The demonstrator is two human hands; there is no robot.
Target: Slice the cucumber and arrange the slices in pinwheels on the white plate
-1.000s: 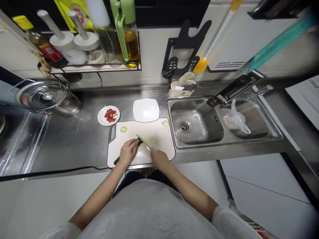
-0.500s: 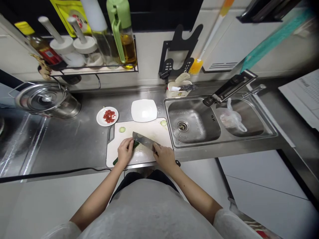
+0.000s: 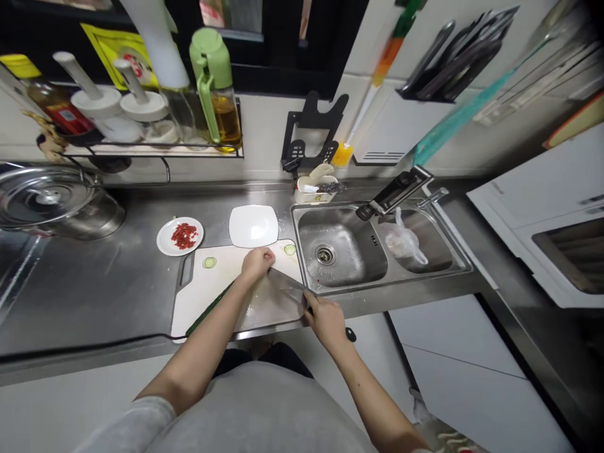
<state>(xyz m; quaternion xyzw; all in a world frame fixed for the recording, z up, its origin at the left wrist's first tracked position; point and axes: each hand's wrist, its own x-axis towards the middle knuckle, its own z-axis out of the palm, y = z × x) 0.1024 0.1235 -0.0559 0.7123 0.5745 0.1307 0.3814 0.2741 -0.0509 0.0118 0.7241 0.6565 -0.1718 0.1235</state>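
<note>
My right hand [image 3: 325,319] grips the handle of a cleaver [image 3: 287,286], whose blade lies tilted over the white cutting board [image 3: 198,296]. My left hand [image 3: 257,262] is closed at the far side of the board, touching the blade's tip; what its fingers pinch I cannot make out. A long green cucumber [image 3: 207,309] lies on the board, partly hidden under my left forearm. One cucumber slice [image 3: 209,262] rests at the board's far left and another slice [image 3: 290,249] at its far right.
An empty white square plate [image 3: 253,225] and a small plate of chopped red chilli [image 3: 180,236] sit behind the board. The double sink [image 3: 377,251] with a plastic bag lies to the right. A steel pot [image 3: 51,201] stands left, bottles on a shelf above.
My left hand left the cucumber and reached forward to the blade's tip. The cleaver has lifted and turned flat, drawn toward the board's right edge. The camera view has shifted right.
</note>
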